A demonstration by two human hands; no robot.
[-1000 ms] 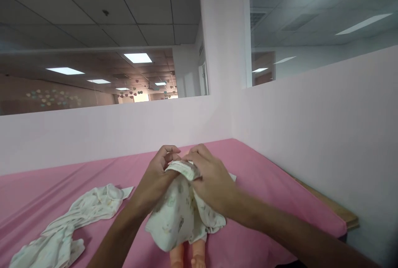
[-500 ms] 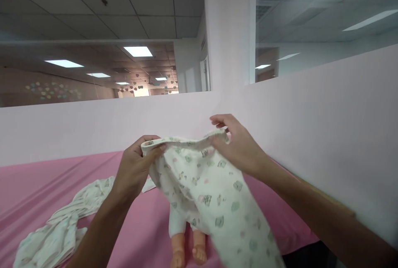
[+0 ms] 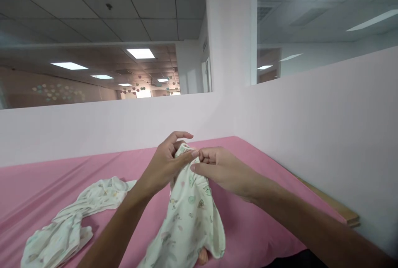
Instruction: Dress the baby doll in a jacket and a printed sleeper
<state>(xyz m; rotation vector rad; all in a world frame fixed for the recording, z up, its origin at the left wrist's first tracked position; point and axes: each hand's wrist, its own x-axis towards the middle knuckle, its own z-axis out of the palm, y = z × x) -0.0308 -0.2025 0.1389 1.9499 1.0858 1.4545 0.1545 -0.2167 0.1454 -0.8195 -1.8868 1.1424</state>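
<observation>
A pair of white baby pants (image 3: 189,205) with a small animal print hangs from both my hands, its top gathered together. My left hand (image 3: 169,164) pinches the waistband with thumb and fingers, the index finger stretched out above. Close against it, my right hand (image 3: 217,168) grips the cloth near the same edge, thumb in front. Below the pants, a small part of a doll's foot (image 3: 203,255) shows at the hem; the rest of the doll is hidden behind the cloth.
Another crumpled white printed baby garment (image 3: 68,222) lies to the left on the pink sheet (image 3: 255,226). A white wall (image 3: 124,127) with windows rises behind and to the right. A wooden edge (image 3: 345,210) shows between sheet and wall.
My hands have come together, bunching the waistband that was stretched wide between them. The pants now hang narrower and cover the doll's legs, which showed before.
</observation>
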